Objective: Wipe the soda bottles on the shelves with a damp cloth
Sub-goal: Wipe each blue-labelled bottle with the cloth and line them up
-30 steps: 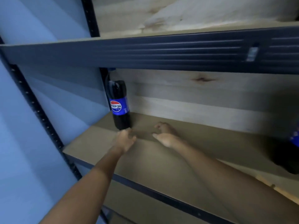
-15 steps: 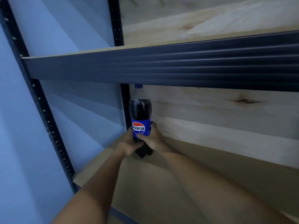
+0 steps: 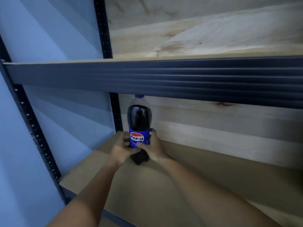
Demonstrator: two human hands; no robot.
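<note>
a pepsi bottle stands upright at the back left corner of the lower shelf board, its blue cap just under the dark shelf beam; the left hand and right hand both grip its lower body, thumbs meeting across the label's bottom edge.

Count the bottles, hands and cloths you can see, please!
Dark cola plastic bottle with blue label: 1
Bare hands, left hand and right hand, both holding the bottle: 2
Cloths: 0 visible
Total: 3
</note>
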